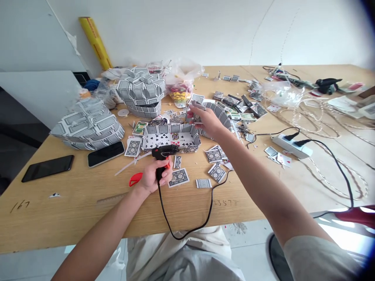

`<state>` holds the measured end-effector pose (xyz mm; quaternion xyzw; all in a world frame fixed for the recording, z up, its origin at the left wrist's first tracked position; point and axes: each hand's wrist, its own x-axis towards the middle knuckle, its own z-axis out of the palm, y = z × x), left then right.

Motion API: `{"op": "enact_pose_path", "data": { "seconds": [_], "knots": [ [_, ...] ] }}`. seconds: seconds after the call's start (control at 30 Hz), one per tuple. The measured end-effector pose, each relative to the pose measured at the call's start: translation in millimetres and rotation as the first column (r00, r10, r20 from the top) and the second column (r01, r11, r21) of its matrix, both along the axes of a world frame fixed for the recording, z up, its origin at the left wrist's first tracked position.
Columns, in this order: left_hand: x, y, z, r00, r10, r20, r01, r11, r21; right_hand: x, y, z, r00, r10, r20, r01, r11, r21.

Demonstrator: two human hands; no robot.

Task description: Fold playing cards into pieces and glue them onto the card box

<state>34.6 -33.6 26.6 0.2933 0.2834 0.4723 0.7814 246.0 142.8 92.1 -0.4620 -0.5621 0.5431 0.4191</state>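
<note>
My left hand (156, 174) is wrapped round the grip of a black glue gun (164, 151). Its nozzle points right, over the front wall of an open box made of playing cards (143, 146). Card faces line the bottom of this box. Beyond its right end, my right hand (208, 120) is closed on a folded playing card (197, 116), partly hidden by the fingers. Behind that hand lies a curved piece built of grey cards (224, 117). Loose cards (179, 177) are scattered in front of the box.
Two card-built baskets (88, 127) stand at the left, near two phones (106, 154). A power strip (291, 145) and coiled rope (319, 121) occupy the right. The glue gun's cord (209, 212) loops past the table's front edge. Red-handled scissors (135, 179) lie by my left hand.
</note>
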Motion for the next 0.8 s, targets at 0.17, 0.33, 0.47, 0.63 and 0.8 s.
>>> {"op": "enact_pose_path", "data": {
  "seconds": [0.17, 0.33, 0.47, 0.63, 0.8],
  "knots": [
    [-4.3, -0.4, 7.9, 0.972, 0.161, -0.173, -0.15, 0.986, 0.075, 12.2, -66.6, -17.1, 0.927, 0.232, -0.295, -0.3, 0.931, -0.208],
    [-12.2, -1.1, 9.9, 0.928, 0.233, -0.292, -0.17, 0.96, 0.224, 18.4, -103.8, -49.2, 0.795, 0.386, -0.467, -0.511, 0.842, -0.173],
    [-14.6, -3.1, 9.6, 0.875, 0.239, -0.42, -0.085, 0.932, 0.353, 22.2, -112.6, -66.6, 0.75, 0.452, -0.483, -0.564, 0.818, -0.11],
    [-22.7, -10.2, 4.9, 0.756, 0.31, -0.576, -0.025, 0.894, 0.448, 24.3, -118.2, -76.8, 0.743, 0.507, -0.436, -0.575, 0.818, -0.028],
    [-33.4, -12.1, 0.6, 0.727, 0.293, -0.621, 0.026, 0.892, 0.452, 24.4, -120.6, -80.3, 0.763, 0.466, -0.448, -0.553, 0.83, -0.078]
  ]
}}
